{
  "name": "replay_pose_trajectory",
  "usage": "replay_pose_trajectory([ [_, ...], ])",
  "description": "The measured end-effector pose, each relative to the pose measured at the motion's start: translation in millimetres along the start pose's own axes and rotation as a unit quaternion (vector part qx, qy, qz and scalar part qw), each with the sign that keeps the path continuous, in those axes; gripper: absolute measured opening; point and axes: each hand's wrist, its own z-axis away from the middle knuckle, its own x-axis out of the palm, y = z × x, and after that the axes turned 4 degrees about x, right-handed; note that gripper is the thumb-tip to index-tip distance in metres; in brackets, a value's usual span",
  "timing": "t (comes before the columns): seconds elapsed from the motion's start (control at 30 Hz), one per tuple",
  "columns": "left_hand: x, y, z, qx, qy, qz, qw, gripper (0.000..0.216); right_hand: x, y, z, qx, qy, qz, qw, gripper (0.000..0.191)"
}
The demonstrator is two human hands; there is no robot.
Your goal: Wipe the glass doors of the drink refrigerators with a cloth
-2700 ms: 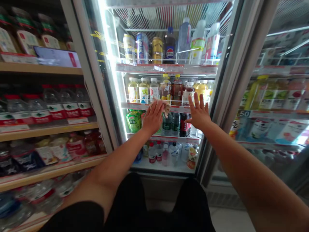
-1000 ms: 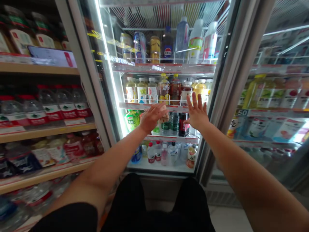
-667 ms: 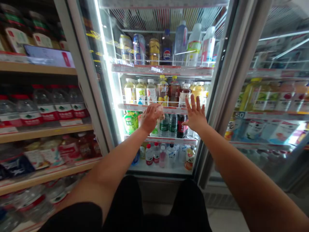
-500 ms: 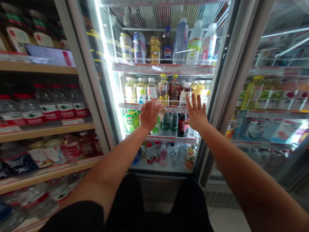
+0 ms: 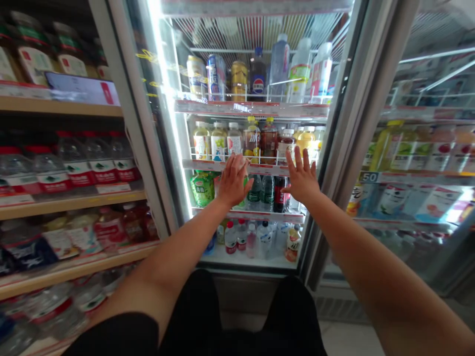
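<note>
My left hand (image 5: 233,184) is in front of the fridge's glass door (image 5: 260,198), fingers together over a crumpled pale cloth or tissue (image 5: 243,163). Only a small part of the cloth shows past the fingers; the rest is hidden under the hand. To its right, my right hand (image 5: 303,179) is spread flat toward the same glass, fingers apart and holding nothing. Behind the glass, juice bottles (image 5: 233,138) stand on the shelf just above my left hand, and green bottles (image 5: 267,193) show between the two hands.
Cans and tall bottles line the upper fridge shelf (image 5: 237,106). The metal door frame (image 5: 343,163) runs right of my right hand, with another drinks fridge beyond. On the left, wooden shelves (image 5: 74,207) hold red-capped water bottles (image 5: 100,158). My knees are close below the door.
My left hand has shifted slightly down and turned more upright, covering more of the cloth, with its thumb now out to the right. My right hand stays spread in the same place.
</note>
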Motion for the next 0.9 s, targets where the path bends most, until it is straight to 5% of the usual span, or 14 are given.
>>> replay_pose_trajectory([
  [0.2, -7.1, -13.9, -22.8, -0.018, 0.059, -0.016, 0.998, 0.035, -1.6, 0.2, 1.0, 0.004, -0.005, 0.003, 1.0, 0.137],
  [0.5, 10.8, 14.9, 10.1, 0.129, -0.134, -0.008, 0.982, 0.051, 11.6, 6.1, -2.4, -0.013, 0.021, 0.008, 1.0, 0.141],
  [0.7, 7.4, 8.0, 1.5, 0.081, -0.098, -0.031, 0.991, 0.045, 5.3, 3.7, 0.1, -0.01, 0.015, -0.002, 1.0, 0.135],
  [0.9, 4.1, 7.8, -0.9, 0.11, -0.063, 0.002, 0.992, 0.042, 7.5, 4.4, 0.6, -0.016, 0.019, 0.003, 1.0, 0.137],
])
